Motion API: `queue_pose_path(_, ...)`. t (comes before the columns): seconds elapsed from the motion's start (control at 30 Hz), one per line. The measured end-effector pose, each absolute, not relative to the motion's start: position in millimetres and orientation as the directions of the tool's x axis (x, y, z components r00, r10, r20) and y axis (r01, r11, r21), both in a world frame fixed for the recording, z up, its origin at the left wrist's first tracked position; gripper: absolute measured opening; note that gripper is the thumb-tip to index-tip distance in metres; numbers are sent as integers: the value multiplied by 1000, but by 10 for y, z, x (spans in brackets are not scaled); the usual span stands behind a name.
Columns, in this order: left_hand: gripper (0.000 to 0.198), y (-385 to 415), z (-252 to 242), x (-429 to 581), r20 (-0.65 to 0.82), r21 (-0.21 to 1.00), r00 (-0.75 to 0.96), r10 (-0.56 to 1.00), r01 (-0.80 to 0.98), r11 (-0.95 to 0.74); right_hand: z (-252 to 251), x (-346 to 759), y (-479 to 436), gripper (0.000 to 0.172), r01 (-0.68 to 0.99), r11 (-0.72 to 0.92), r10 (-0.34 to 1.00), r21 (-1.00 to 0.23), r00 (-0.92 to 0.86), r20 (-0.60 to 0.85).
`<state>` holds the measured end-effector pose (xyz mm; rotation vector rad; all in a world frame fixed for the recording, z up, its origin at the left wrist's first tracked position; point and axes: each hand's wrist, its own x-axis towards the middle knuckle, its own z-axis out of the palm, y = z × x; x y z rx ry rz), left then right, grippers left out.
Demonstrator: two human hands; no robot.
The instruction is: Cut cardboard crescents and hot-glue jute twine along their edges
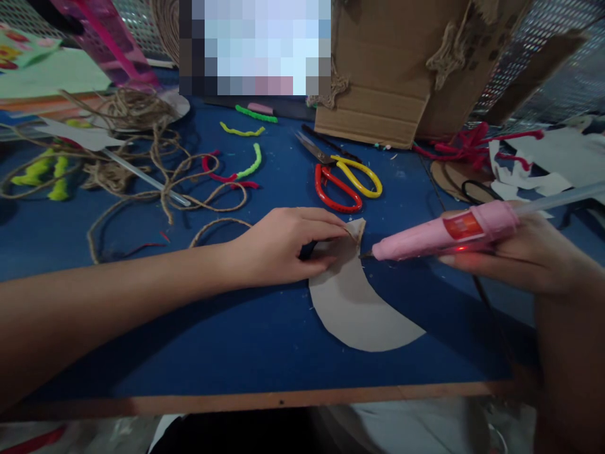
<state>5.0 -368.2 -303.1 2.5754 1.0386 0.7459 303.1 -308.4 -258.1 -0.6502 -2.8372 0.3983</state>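
A crescent-shaped piece of grey card [359,309] lies on the blue table top [212,334]. My left hand [283,246] rests on its upper tip, fingers pressed together, pinching jute twine [222,224] against the card's edge. My right hand [524,252] is closed round a pink glue gun [444,234] with a red label and a clear glue stick at its back. The gun's nozzle points left and almost touches the card tip beside my left fingertips.
Scissors with red and yellow handles [343,180] lie behind the card. A tangle of jute twine [137,145] and coloured pipe cleaners [246,167] fill the left. A cardboard box [401,69] stands at the back; paper scraps [534,170] and red cord lie right. The wooden table edge [283,400] runs near me.
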Motion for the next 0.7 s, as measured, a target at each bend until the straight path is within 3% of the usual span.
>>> queue_pose_path(0.27, 27, -3677, -3042, 46, 374, 413, 607, 701, 568, -712, -2578, 3062, -3064, 16, 276, 936, 302, -220, -948, 95)
queue_pose_path(0.43, 27, -3680, -3034, 46, 363, 426, 606, 708, 568, -705, -2565, 3035, -3076, 14, 329, 908, 369, -259, -921, 122)
queue_pose_path(0.6, 27, -3681, -3041, 45, 359, 434, 600, 715, 571, -696, -2564, 3043, -3083, 14, 265, 934, 302, -242, -944, 131)
queue_pose_path(0.7, 27, -3684, -3038, 48, 354, 433, 601, 716, 574, -695, -2568, 3049, -3074, 16, 294, 919, 333, -263, -935, 118)
